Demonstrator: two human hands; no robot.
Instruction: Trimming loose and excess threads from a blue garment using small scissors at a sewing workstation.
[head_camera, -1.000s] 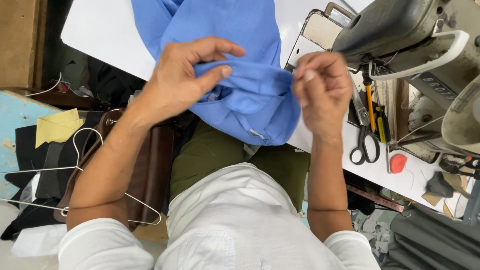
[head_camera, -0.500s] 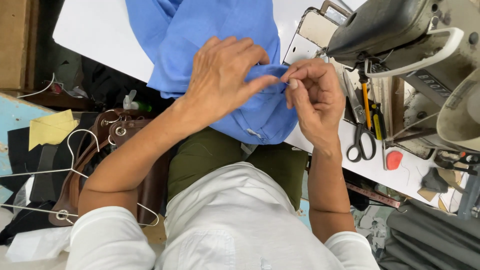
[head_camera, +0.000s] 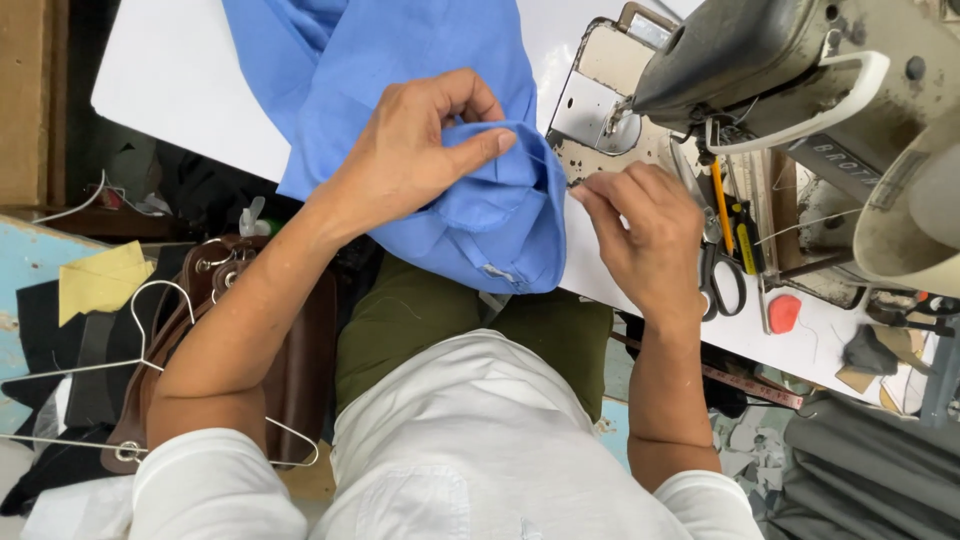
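The left hand (head_camera: 415, 155) is curled on the blue cloth (head_camera: 440, 130), thumb laid along a folded edge and fingers bent over the top, gripping the fold; the right hand (head_camera: 640, 235) sits just beside the cloth's right edge, fingertips pinched together on something too small to tell, perhaps thread. The cloth lies on the white bench (head_camera: 180, 80) and hangs over its near edge onto the person's lap. Right of the right hand, black-handled scissors (head_camera: 722, 280) rest on the bench, a red chalk piece (head_camera: 783, 312) near them; the sewing machine (head_camera: 780, 70) stands behind. Left of the person, wire hangers (head_camera: 150, 350) lie across a brown bag (head_camera: 300, 350), a yellow scrap (head_camera: 100, 280) beyond.
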